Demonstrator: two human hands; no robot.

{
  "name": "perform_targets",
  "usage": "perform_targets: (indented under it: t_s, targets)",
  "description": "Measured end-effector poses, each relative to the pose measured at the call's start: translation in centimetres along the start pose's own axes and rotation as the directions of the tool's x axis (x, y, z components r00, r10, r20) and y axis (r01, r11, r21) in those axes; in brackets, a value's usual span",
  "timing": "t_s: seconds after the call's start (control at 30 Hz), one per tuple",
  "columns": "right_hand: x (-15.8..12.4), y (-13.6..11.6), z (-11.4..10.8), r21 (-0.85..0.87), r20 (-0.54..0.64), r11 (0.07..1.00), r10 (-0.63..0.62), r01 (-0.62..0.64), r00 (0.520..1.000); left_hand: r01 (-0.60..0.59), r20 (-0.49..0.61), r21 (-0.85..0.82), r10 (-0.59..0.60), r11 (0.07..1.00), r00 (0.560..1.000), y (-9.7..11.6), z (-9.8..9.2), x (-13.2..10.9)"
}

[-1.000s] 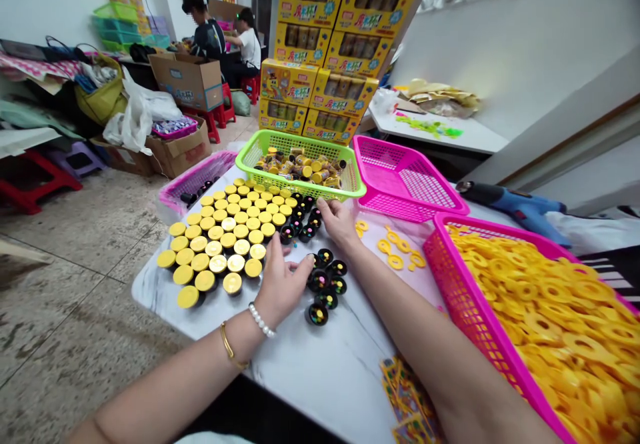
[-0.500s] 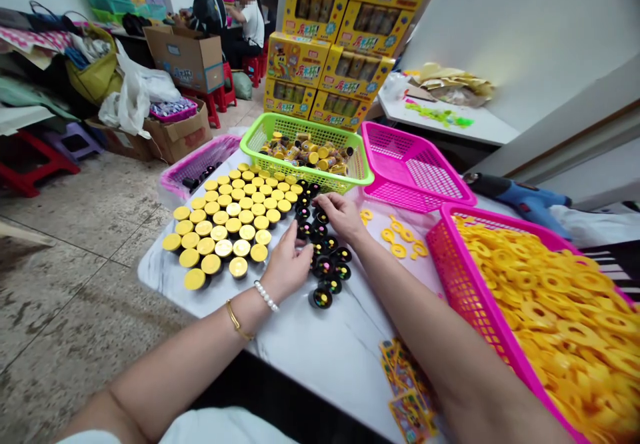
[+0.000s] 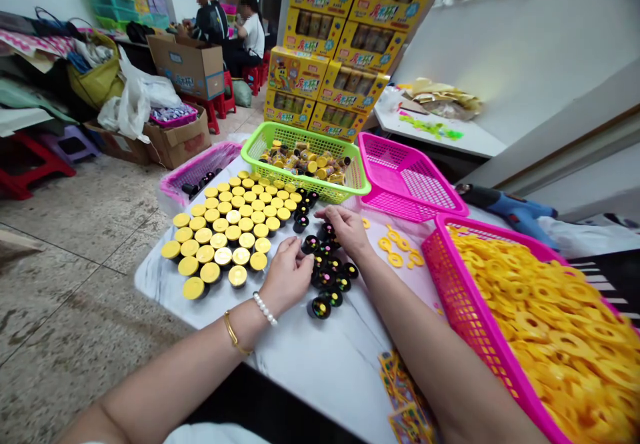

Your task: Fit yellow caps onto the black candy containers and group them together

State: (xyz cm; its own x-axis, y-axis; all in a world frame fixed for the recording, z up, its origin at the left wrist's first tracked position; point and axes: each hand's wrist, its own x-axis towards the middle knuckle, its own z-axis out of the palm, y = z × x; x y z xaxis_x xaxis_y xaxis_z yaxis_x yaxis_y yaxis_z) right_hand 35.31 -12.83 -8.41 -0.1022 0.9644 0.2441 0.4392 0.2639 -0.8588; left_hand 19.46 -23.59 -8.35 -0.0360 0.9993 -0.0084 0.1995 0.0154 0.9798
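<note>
My left hand, with a pearl bracelet and a gold bangle at the wrist, lies low over the table. Its thumb and fingers are apart, close beside a small black cup with coloured bits inside. My right hand is bent over the right edge of the black cups, fingers loosely curved and no cup clearly gripped. The undersides of its fingers are hidden. To the left stand rows of black cups with yellow lids.
A green basket holds yellow printed tubes. A pink basket is heaped with yellow rings; another pink basket stands behind. Loose yellow pieces, printed cards, a blue tool and stacked yellow boxes surround me.
My left hand has drawn slightly back toward me, and my right hand has shifted a little. Several black cups have moved, with a gap opening among them. The camera view has tilted up slightly.
</note>
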Motion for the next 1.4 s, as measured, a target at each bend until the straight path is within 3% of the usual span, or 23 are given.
perform_targets:
  t_s: [0.13,0.27,0.43,0.57,0.77,0.93,1.2,1.4]
  targets:
    - [2.1,-0.2,-0.2,-0.116,-0.071,0.993,-0.033,0.024,0.997,0.009,-0.056,-0.026,-0.01,1.0,0.998,0.0,0.0,-0.1]
    - [3.4,-0.9,0.0,-0.233,-0.055,0.972,-0.052,0.038,0.997,0.008,-0.096,-0.051,-0.013,0.999,0.995,1.1,0.3,1.1]
    - [3.3,-1.2,0.5,-0.291,-0.08,0.955,-0.073,0.047,0.994,0.084,-0.105,-0.077,-0.092,0.994,0.99,2.1,1.0,3.5]
    - [3.1,-0.8,0.5,-0.303,-0.112,0.952,-0.071,0.034,0.991,0.06,-0.112,-0.085,-0.069,0.995,0.991,2.0,1.4,3.7]
    - [3.9,0.6,0.4,-0.249,0.023,0.968,-0.011,0.016,1.0,0.093,-0.064,-0.106,-0.1,0.99,0.993,2.2,1.0,3.8]
    - [4.7,1.6,0.6,-0.179,0.063,0.984,0.011,0.001,0.998,0.103,-0.063,-0.096,-0.109,0.99,0.992,2.4,0.8,4.1]
    - [4.8,0.9,0.0,-0.084,0.222,0.995,-0.03,0.05,0.975,0.062,-0.038,-0.091,-0.066,0.994,0.997,2.2,0.6,3.9]
    - [3.5,0.3,-0.5,-0.111,0.338,0.989,-0.058,0.101,0.939,0.003,-0.02,-0.093,-0.004,0.996,1.0,1.8,0.9,4.1]
